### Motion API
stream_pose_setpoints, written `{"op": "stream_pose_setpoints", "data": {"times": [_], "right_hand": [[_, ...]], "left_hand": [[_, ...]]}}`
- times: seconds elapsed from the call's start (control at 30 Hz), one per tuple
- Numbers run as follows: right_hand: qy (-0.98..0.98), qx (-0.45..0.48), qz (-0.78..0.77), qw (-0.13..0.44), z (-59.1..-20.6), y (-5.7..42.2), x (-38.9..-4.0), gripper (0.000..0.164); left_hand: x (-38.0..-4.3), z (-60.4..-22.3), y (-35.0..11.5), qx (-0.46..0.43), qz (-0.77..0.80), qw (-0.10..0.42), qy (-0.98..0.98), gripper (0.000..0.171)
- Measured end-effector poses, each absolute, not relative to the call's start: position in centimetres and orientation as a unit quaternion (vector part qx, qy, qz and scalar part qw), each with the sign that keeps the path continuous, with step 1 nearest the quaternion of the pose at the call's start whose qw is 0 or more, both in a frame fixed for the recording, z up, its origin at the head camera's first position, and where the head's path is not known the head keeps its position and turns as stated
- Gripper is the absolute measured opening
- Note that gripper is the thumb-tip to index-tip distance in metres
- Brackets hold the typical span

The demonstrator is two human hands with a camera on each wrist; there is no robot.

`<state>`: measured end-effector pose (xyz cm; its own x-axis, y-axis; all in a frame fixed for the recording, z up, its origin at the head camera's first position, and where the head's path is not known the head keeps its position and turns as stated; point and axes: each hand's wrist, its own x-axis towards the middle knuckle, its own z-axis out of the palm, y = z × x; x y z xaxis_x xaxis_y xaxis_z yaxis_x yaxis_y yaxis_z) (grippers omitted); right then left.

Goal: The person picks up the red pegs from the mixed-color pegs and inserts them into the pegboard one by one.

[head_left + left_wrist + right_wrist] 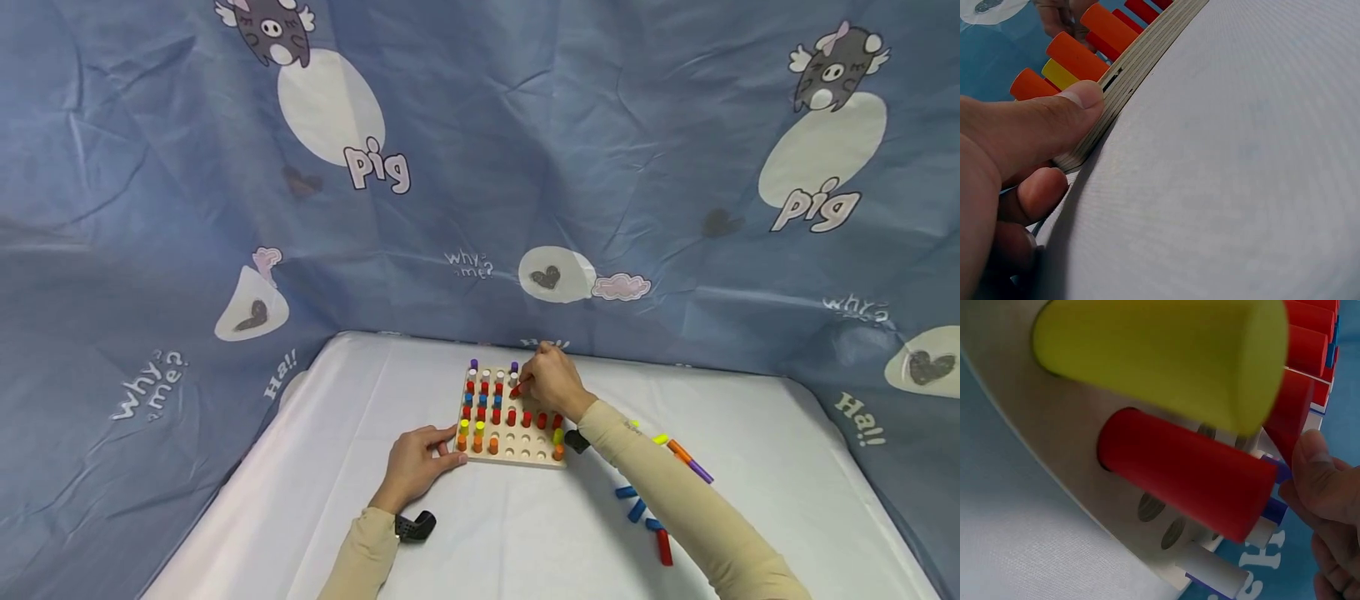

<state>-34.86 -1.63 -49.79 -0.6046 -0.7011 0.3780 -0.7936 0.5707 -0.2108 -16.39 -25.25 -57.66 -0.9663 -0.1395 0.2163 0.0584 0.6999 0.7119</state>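
A wooden pegboard (525, 454) stands on the white table, with rows of purple, white, red, blue, yellow and orange pegs upright in its holes. At the board's front left corner my left hand (416, 467) grips the edge, thumb along the front side (1029, 134). My right hand (553, 382) is over the back right part of the board. Between thumb and fingers it pinches a red peg (519, 388), which is tilted (1292, 409). Near the right wrist camera, a yellow peg (1160, 353) and another red peg (1185, 469) stand in the board.
Loose blue pegs (637, 510) and a red peg (664, 547) lie on the table to the right, partly behind my right forearm. Farther back are yellow (660, 439), orange (678, 451) and purple (701, 472) pegs. A blue printed cloth (465, 208) hangs behind the table.
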Motion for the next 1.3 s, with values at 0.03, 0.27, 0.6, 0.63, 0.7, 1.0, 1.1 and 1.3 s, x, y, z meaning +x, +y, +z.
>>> {"op": "stream_pose_setpoints", "data": {"times": [0.03,0.27,0.6,0.63,0.7,1.0,1.1,1.3], "right_hand": [[-0.878,0.425,0.181,0.127,-49.8,-1.6,-34.9,0.012],[-0.88,0.427,0.173,0.115,-49.5,-1.9,-34.8,0.013],[-0.875,0.442,0.152,0.129,-49.5,-3.7,-34.0,0.01],[-0.874,0.444,0.147,0.132,-49.6,-4.0,-33.8,0.011],[-0.877,0.442,0.136,0.132,-49.6,-4.5,-33.5,0.011],[-0.885,0.426,0.135,0.127,-49.4,-4.7,-33.3,0.019],[-0.885,0.428,0.139,0.116,-49.3,-4.4,-33.4,0.02],[-0.877,0.449,0.136,0.103,-49.7,-3.7,-34.1,0.013]], "left_hand": [[-16.4,-57.6,-25.2,0.023,-0.386,0.126,-0.913,0.052],[-16.4,-57.4,-25.2,0.022,-0.386,0.127,-0.913,0.052],[-15.9,-57.4,-25.4,0.031,-0.386,0.128,-0.913,0.052],[-15.8,-57.5,-25.4,0.032,-0.388,0.128,-0.912,0.052],[-15.7,-57.5,-25.4,0.033,-0.393,0.128,-0.91,0.052],[-15.8,-57.5,-25.3,0.036,-0.394,0.127,-0.91,0.051],[-16.0,-57.5,-25.2,0.03,-0.394,0.123,-0.911,0.052],[-16.2,-57.5,-25.2,0.028,-0.392,0.122,-0.911,0.052]]}}
